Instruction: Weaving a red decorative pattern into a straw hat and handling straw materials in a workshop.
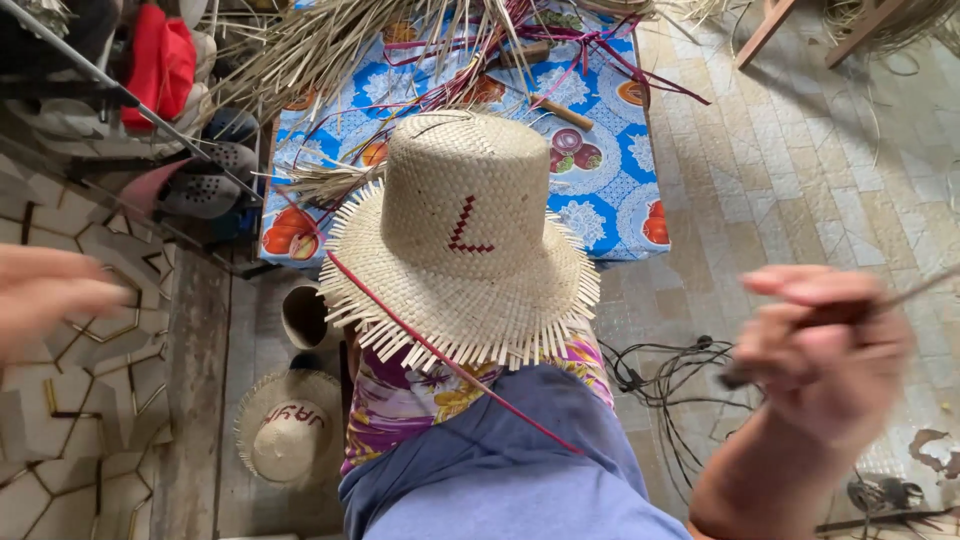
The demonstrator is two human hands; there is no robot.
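a woven straw hat [462,240] is rested on the knee, its brim unfinished. a thin strip [905,293] is gripped by the right hand [822,355]. the left hand [45,295] is blurred, so its state cannot be told.

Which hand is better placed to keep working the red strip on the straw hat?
Probably the right. The right hand is closed on a thin dark tool, and the red strip trails from the straw hat toward that side. The left hand is blurred, open, holds nothing and sits apart from the hat.
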